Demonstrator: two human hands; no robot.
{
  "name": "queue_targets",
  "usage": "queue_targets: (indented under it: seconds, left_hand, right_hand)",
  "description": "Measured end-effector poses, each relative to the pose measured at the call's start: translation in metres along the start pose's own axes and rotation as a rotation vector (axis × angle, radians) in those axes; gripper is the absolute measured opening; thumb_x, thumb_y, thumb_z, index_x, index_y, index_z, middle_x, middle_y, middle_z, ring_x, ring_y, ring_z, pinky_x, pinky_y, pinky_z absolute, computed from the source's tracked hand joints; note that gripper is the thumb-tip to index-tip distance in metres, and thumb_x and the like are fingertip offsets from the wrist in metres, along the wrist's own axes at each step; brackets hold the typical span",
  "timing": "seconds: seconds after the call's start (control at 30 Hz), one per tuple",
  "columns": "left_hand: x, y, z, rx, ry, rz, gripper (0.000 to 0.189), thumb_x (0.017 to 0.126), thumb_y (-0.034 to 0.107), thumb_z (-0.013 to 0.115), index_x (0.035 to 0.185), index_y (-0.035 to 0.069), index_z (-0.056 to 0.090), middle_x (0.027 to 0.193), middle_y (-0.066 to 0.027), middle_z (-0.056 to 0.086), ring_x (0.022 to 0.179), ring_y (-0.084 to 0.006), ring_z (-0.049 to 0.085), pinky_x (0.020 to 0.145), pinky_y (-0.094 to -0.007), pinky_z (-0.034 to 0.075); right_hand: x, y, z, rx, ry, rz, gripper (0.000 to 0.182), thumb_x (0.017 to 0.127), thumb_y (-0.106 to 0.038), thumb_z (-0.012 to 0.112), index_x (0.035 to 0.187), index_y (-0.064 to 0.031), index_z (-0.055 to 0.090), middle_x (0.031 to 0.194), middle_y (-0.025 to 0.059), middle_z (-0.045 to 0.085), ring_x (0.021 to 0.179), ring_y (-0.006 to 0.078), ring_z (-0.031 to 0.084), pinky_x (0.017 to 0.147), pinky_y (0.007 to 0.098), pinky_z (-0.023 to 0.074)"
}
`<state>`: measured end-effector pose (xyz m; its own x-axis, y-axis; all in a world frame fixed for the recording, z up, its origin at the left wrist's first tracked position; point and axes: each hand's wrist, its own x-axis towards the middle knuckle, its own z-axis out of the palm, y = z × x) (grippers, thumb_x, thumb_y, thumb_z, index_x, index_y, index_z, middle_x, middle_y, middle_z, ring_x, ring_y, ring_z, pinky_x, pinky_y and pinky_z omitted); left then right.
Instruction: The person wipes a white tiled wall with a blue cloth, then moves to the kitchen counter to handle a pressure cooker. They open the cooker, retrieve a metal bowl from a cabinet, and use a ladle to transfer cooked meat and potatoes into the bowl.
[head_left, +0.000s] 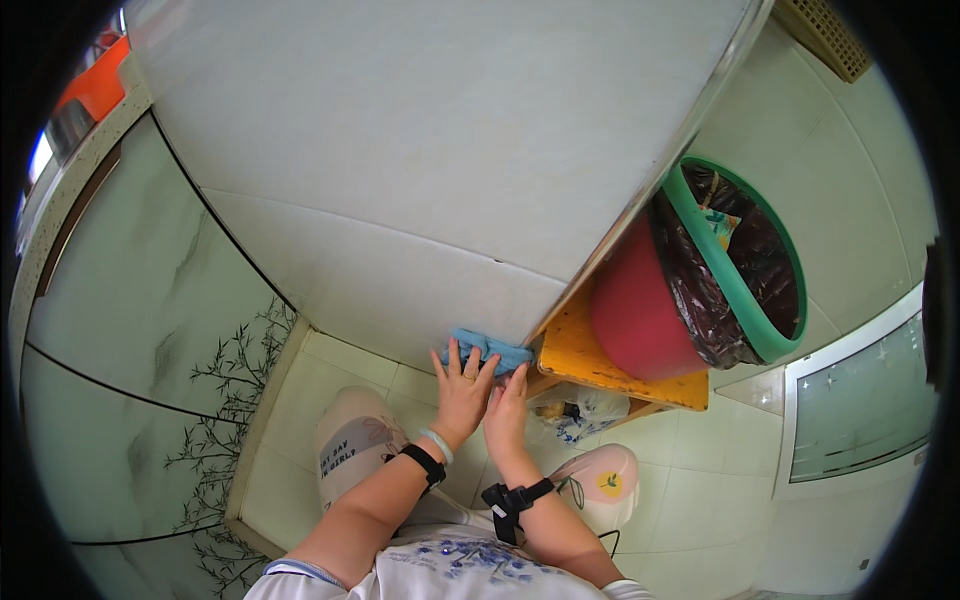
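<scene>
A folded blue cloth (491, 349) lies against the bottom of a pale tiled wall (390, 277), close to the wall's right edge. My left hand (462, 390) presses on the cloth with its fingers spread; a ring and a pale bangle show on it. Beside it, my right hand (508, 412) touches the cloth's lower right end with its fingertips, the fingers close together. Whether the right hand grips the cloth is hard to tell. Both wrists carry black straps.
To the right, a yellow wooden stool (622, 375) bears a red bin (645, 307) with a green rim and dark liner. Plastic bags (592, 409) lie beneath. Cabinet doors with a bamboo pattern (150, 300) stand left. A glass-paned door (862, 397) is at far right.
</scene>
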<state>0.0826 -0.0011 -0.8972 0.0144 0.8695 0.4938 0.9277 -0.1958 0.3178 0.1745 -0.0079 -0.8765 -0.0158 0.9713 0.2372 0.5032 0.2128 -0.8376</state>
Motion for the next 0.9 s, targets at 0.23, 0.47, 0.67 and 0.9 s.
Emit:
queue_targets:
  seconds: [0.23, 0.47, 0.67, 0.9]
  left_hand:
    - [-0.043, 0.010, 0.040, -0.382, -0.259, -0.207, 0.066, 0.079, 0.000, 0.054, 0.139, 0.017, 0.032, 0.143, -0.0192, 0.026, 0.128, -0.0477, 0.024, 0.103, -0.0504, 0.029]
    - [-0.036, 0.022, 0.021, -0.807, -0.076, -0.327, 0.064, 0.087, -0.002, 0.045, 0.144, 0.009, 0.019, 0.149, -0.0245, 0.005, 0.136, -0.0396, 0.015, 0.108, -0.0402, 0.023]
    - [0.045, 0.036, -0.088, -0.756, 0.313, -0.244, 0.058, 0.090, 0.004, 0.042, 0.142, 0.001, 0.019, 0.149, -0.0255, 0.005, 0.137, -0.0419, 0.008, 0.110, -0.0450, 0.011]
    - [0.120, 0.047, -0.138, -0.459, 0.576, 0.019, 0.061, 0.086, 0.009, 0.048, 0.139, -0.005, 0.023, 0.144, -0.0317, 0.013, 0.134, -0.0497, 0.008, 0.107, -0.0566, 0.006]
  right_hand:
    - [0.017, 0.077, 0.010, -0.070, -0.135, 0.152, 0.054, 0.083, 0.002, 0.048, 0.134, 0.0020, 0.032, 0.104, 0.0238, 0.060, 0.090, 0.0352, 0.061, 0.078, 0.0361, 0.0485]
    - [-0.003, 0.043, 0.002, 0.012, -0.098, 0.134, 0.051, 0.087, -0.004, 0.048, 0.134, 0.0066, 0.031, 0.105, 0.0248, 0.060, 0.095, 0.0369, 0.060, 0.081, 0.0375, 0.0477]
    - [0.028, -0.091, -0.046, 0.229, 0.004, -0.245, 0.041, 0.092, 0.000, 0.041, 0.133, 0.0033, 0.037, 0.113, 0.0196, 0.057, 0.099, 0.0261, 0.060, 0.084, 0.0338, 0.0478]
    - [0.075, -0.154, -0.077, 0.176, 0.201, -0.540, 0.033, 0.091, 0.003, 0.040, 0.123, 0.0009, 0.049, 0.103, 0.0128, 0.059, 0.088, 0.0197, 0.059, 0.080, 0.0306, 0.0481]
